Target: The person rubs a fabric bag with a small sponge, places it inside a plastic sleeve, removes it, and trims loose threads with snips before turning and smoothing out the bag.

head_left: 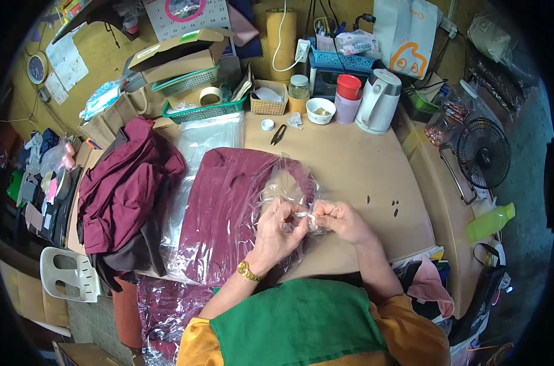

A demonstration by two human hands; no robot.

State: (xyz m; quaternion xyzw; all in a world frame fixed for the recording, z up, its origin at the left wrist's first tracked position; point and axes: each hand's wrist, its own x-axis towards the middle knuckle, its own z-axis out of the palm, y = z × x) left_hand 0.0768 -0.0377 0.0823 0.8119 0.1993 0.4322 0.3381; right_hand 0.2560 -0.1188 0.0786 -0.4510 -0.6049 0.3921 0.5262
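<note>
Clock centred on the fingertips, twelve away from the wearer. Left hand (278,229) — curled, thumb and fingertips pinched together on a gathered bit of a clear bag (287,183). Right hand (339,221): thumb and forefinger brought together on the same bit, just beside the left's fingertips. Bag lies over the table (356,165), a maroon garment (219,201) flat inside, mostly at nine to ten o'clock from the fingers; its long axis looks to run roughly one to seven. Left hand is nearer the garment, wrist over the plastic at seven; right hand lies off to three.

Around: snips (278,135) between eleven and twelve, kettle (379,104) at one, small dark pieces (394,208) at three. Loose maroon garment (127,183) between nine and ten, beyond the bagged one — nothing seen between the two sets of fingertips except plastic.
</note>
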